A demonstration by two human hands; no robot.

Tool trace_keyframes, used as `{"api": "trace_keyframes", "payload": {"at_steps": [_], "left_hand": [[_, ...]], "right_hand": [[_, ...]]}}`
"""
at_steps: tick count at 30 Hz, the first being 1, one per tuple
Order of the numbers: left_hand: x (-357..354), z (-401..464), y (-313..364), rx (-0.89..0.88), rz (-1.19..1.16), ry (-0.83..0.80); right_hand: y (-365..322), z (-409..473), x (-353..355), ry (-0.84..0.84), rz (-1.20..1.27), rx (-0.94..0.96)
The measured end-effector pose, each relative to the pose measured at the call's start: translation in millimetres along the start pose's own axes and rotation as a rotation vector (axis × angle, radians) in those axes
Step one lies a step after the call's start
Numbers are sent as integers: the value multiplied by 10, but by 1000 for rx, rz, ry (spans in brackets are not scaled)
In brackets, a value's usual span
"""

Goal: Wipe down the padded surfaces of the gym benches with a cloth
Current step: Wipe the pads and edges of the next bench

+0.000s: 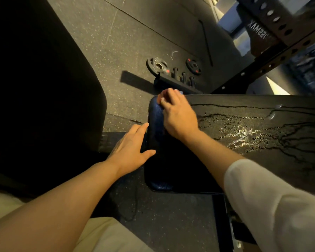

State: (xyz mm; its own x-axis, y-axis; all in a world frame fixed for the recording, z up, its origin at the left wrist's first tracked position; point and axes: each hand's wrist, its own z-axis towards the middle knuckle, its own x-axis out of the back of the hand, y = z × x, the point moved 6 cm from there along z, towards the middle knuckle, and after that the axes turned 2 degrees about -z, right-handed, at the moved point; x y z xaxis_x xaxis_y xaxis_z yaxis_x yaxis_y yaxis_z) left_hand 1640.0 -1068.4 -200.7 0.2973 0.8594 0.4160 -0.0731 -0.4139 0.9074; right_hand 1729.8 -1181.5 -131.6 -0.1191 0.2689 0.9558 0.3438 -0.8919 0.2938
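My right hand (178, 115) is on the far left corner of the bench pad (244, 142), fingers curled down over what looks like a blue cloth (180, 92); only a sliver of it shows past the knuckles, so I can't tell how it is folded. My left hand (133, 150) lies loose and spread, fingertips against the pad's end edge, thumb resting on the top, holding nothing. The pad sits in front of me and to my right, with its rounded end nearest my left hand. Its long axis runs left to right across my view, out past the right edge of frame. Wet streaks and beads (244, 131) cover the middle of the pad to the right of my wrist; the strip by the end looks duller, likely already wiped. Best way on, I judge: keep the palm flat and the pressure even, work in overlapping passes along the length toward the wet patch, and carry each one over the rounded edge. The left hand can steady the end. Beyond the pad, weight plates (157, 66) lie on the rubber floor (135, 30).
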Motion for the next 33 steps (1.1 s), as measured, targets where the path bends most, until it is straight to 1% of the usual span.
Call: {"api": "trace_keyframes", "payload": {"at_steps": [2,4,6,7,9,10,11,13,15,16,17,21,24,26,28,30,31,33], "left_hand": [[-2,-8,0,-3,21,0],[-1,-25,-1,-6,40,-6],[15,-32,-7,-15,37,-9],[29,-33,-3,-23,34,-7],[50,-20,8,-39,27,-1],[51,-14,13,-39,21,2],[48,-7,22,-36,17,5],[32,3,42,-30,21,21],[30,-1,42,-22,54,38],[31,-10,31,-18,73,37],[30,-21,20,-15,89,28],[50,-30,14,-53,66,7],[38,-13,37,-50,30,1],[24,-1,49,-46,31,8],[16,18,50,-42,34,16],[16,25,48,-33,37,21],[17,25,54,-36,43,23],[14,16,61,-45,62,27]], "right_hand": [[-278,-46,-59,-87,-1,178],[-270,-10,-16,-134,-11,249],[-54,75,39,-141,-45,213],[71,105,75,-118,-59,165],[285,129,101,-68,-44,-13],[280,124,93,-47,-34,-83],[179,119,67,-22,-45,-99],[-167,119,22,-13,-83,4],[-456,105,-21,-64,-96,160],[-506,103,-52,-103,-97,212],[-478,113,-56,-133,-85,226],[15,94,32,-145,-51,117],[587,-66,266,-59,-116,-47],[843,-187,337,-32,-61,-207],[822,-253,318,29,7,-330],[595,-266,248,96,51,-357],[439,-256,214,102,75,-320],[89,-245,149,40,111,-201]]}}
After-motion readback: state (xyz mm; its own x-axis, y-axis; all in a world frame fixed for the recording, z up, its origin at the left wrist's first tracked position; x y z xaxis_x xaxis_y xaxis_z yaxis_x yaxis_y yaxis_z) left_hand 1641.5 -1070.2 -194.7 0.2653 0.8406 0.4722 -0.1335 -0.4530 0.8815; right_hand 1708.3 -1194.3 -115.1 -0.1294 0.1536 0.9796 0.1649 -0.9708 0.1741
